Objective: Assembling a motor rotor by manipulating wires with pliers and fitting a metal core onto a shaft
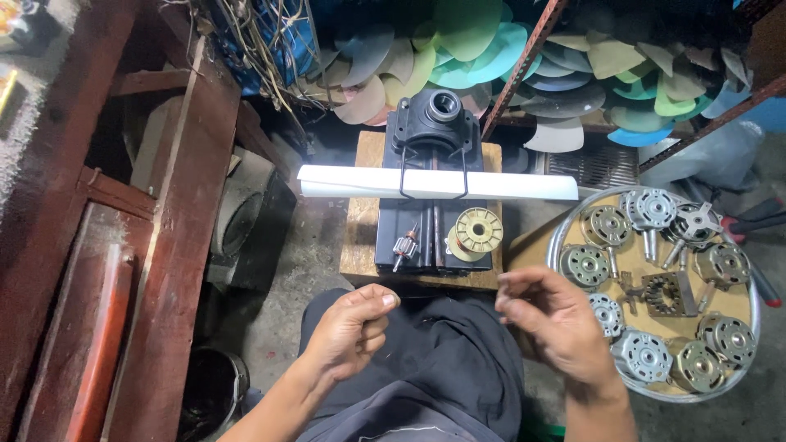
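Nearest the camera, a lap in dark trousers (434,360), seated on a grimy concrete floor. Left hand (350,327) raised over the lap, fingers curled in, thumb and forefinger pinched at the tips; whether anything sits in the pinch cannot be told, too fine to see. Right hand (553,321) level with it and well apart, fingers bent loosely inward, thumb meeting forefinger tip at the left end; again no object resolvable between them. Just beyond both hands, a small wooden stand (356,237) carrying a black winding machine (432,188). On the machine's near end lie a small armature (404,246), copper-coloured windings showing, and beside it to the right a pale yellow-green spool (476,232) lying flat side up; neither is touched by either hand. A white tube lamp (438,185) lies crosswise over the machine, held by a black wire clip. To the right of the person, a round metal-rimmed tray (565,219) on the floor, loaded with grey fan motors (651,209), several with shafts sticking out, and a square laminated core near the middle. Red-handled pliers (749,223) just past the tray rim. Left side: dark red wooden furniture (176,205). Farthest back, shelves stacked with fan blades (471,45) in green, teal, beige and blue.
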